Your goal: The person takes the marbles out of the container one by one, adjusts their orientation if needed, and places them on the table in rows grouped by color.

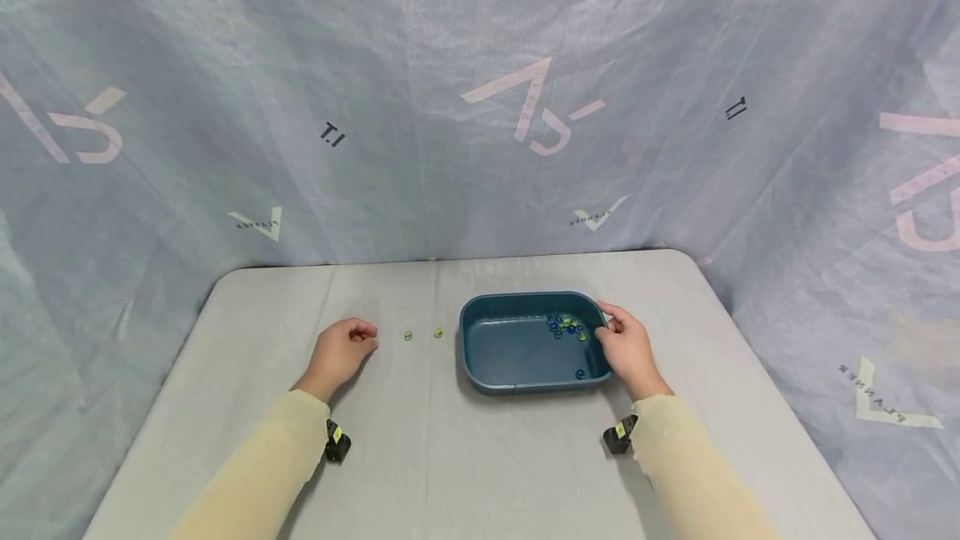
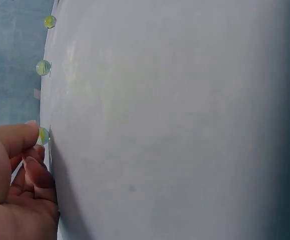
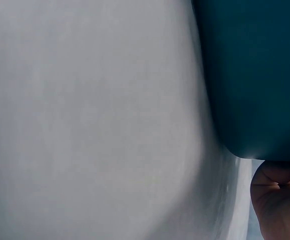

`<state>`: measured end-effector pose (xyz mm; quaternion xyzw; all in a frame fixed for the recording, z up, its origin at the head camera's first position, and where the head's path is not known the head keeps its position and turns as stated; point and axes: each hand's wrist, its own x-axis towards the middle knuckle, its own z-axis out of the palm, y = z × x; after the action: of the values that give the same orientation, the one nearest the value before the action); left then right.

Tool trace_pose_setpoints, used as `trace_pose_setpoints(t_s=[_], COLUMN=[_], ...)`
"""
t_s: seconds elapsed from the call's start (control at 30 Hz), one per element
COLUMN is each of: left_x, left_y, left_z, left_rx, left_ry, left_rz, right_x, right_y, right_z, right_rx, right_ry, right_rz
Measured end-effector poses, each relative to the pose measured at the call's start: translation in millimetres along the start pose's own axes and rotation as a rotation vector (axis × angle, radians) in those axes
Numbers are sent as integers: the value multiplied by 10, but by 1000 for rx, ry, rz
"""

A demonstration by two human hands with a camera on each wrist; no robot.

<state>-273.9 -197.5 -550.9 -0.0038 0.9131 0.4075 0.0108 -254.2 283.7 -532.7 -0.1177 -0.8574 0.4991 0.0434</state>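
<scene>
My left hand (image 1: 341, 354) is at the left of the table, thumb and fingertips pinching a clear marble with a yellow-green swirl (image 2: 44, 135). To the right of it, a pale marble (image 1: 408, 336) and a yellow-green marble (image 1: 438, 332) lie in a row on the cloth. A dark blue rectangular plastic bin (image 1: 517, 388) stands right of centre. My right hand (image 1: 628, 351) grips its right rim, thumb on the inner side. Several blue and yellow-green marbles (image 1: 558, 325) are gathered in the bin's back right corner, and a blue marble (image 1: 580, 374) lies near its front right.
A pale grey cloth covers the table (image 1: 450, 473). Grey printed sheeting (image 1: 420, 107) hangs behind and on both sides. Each wrist wears a small black camera, the left camera (image 1: 337, 442) and the right camera (image 1: 620, 434).
</scene>
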Motion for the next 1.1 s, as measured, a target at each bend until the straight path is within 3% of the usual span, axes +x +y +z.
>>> trace_pose_setpoints(t_s=[0.13,0.27,0.57,0.83,1.1], left_x=[17,24,-76,-216,-331], left_y=[22,145,810,1318,1638], left_z=[-27,-14,225,454,716], left_rx=[-31,-70,-127,-169,-178], left_ry=[-4,-17,-87,-146,-249], left_rz=[-8,2,165,258,337], right_x=[8,7,4,-4,6], right_y=[5,16,8,-3,0], right_z=[-9,-14,-4,1,6], right_rx=[4,9,9,11,20], right_ry=[-1,5,5,7,8], right_rz=[2,8,0,11,7])
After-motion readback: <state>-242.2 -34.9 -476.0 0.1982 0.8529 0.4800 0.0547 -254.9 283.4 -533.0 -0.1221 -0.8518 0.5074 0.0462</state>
